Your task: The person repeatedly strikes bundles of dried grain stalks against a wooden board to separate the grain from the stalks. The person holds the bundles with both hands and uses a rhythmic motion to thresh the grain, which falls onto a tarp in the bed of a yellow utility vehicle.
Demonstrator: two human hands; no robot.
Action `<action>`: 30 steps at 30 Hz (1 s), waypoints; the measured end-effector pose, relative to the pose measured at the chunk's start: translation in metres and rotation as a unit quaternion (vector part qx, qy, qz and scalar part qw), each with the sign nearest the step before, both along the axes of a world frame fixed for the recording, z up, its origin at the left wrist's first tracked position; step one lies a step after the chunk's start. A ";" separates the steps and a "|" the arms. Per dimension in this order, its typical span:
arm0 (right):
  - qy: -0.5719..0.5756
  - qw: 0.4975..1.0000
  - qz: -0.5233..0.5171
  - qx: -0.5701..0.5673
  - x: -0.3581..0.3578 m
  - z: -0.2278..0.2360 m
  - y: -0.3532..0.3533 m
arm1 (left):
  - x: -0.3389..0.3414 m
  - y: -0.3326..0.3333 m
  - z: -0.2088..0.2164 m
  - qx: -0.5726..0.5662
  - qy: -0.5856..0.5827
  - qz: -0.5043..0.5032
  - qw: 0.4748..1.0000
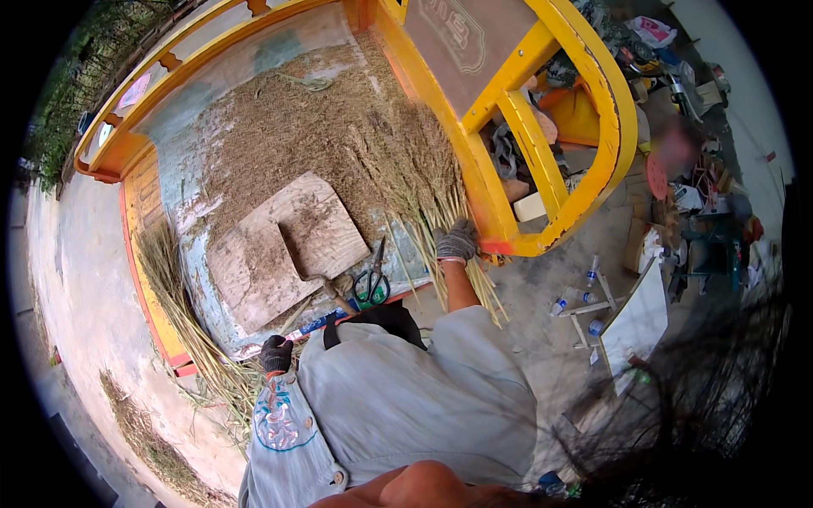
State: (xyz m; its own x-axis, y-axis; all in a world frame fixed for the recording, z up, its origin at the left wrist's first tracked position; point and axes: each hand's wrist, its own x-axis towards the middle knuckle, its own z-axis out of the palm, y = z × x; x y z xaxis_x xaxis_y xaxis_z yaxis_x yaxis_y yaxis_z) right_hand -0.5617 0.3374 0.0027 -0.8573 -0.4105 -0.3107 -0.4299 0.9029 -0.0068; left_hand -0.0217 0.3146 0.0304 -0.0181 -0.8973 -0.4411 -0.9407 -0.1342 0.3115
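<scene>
My right hand (457, 240), in a grey knit glove, is closed over the lower stems of a bundle of seed-headed stalks (406, 161). Their heads spread away over a layer of loose brown seed and chaff (271, 127). My left hand (276, 354), in a dark glove, is curled near my body, beside a second bundle of thin stalks (190, 322); whether anything is in its fingers is hidden. Between the hands lies a dirty wooden board (330, 224) with a sickle-like tool (315, 278) across it. Black-handled scissors (371, 286) rest right of the board.
A yellow wooden bed frame (474, 182) with a tall end panel surrounds the seed-covered surface. Plastic bottles (584, 295) and a white panel (635, 326) lie on the floor at right, with piled clutter (677, 169) beyond. Plant scraps (152, 440) litter the ground at left.
</scene>
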 end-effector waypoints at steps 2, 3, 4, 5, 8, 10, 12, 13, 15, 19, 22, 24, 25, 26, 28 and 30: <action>-0.044 0.996 -0.023 0.071 0.001 0.019 -0.018 | -0.017 0.006 0.019 0.024 -0.013 0.004 1.000; -0.044 0.993 -0.051 0.093 -0.002 0.017 -0.019 | -0.022 0.008 0.021 0.033 -0.016 0.002 0.999; -0.047 0.990 -0.073 0.110 -0.002 0.017 -0.024 | -0.015 0.010 0.018 0.043 -0.013 0.018 0.999; -0.060 0.991 -0.085 0.090 -0.004 0.019 -0.028 | -0.001 0.016 0.007 0.050 -0.009 0.040 0.998; -0.016 0.989 -0.135 -0.052 -0.018 0.004 -0.019 | 0.014 0.019 -0.005 0.085 0.014 0.054 0.995; 0.015 0.994 -0.108 -0.019 -0.021 -0.004 -0.018 | 0.016 0.018 -0.006 0.102 0.023 0.055 0.993; -0.054 0.992 -0.092 0.064 -0.029 0.011 -0.032 | 0.017 0.018 -0.008 0.110 0.030 0.059 0.992; -0.078 0.989 -0.105 0.069 -0.032 0.030 -0.037 | 0.015 0.017 -0.008 0.115 0.035 0.057 0.991; -0.184 0.974 -0.075 0.105 -0.056 0.010 -0.041 | 0.011 0.010 -0.012 0.120 0.044 0.050 0.991; -0.164 0.982 -0.085 0.023 -0.058 -0.002 -0.042 | 0.008 0.009 -0.015 0.127 0.060 0.053 0.989; -0.237 0.968 -0.084 -0.007 -0.071 -0.012 -0.044 | 0.005 0.006 -0.014 0.132 0.071 0.054 0.987; -0.318 0.943 -0.098 -0.008 -0.094 -0.023 -0.034 | -0.003 -0.003 -0.016 0.137 0.082 0.038 0.986; -0.328 0.940 -0.092 -0.017 -0.098 -0.025 -0.030 | -0.005 -0.008 -0.019 0.137 0.086 0.031 0.986; -0.276 0.959 -0.056 -0.037 -0.086 -0.017 -0.031 | -0.003 -0.005 -0.021 0.138 0.091 0.035 0.986; -0.168 0.982 0.019 -0.083 -0.065 0.010 -0.038 | 0.000 -0.003 -0.024 0.137 0.097 0.041 0.985; -0.183 0.981 -0.007 -0.058 -0.059 0.058 -0.037 | -0.008 -0.015 -0.026 0.142 0.107 0.026 0.984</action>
State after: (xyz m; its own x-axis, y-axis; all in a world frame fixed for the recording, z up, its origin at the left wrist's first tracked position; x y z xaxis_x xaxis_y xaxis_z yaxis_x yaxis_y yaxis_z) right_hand -0.6207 0.3000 0.0603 -0.7024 -0.4504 -0.5511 -0.3667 0.8926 -0.2622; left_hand -0.0293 0.3001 0.0040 -0.0953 -0.7404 -0.6654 -0.8475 -0.2903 0.4444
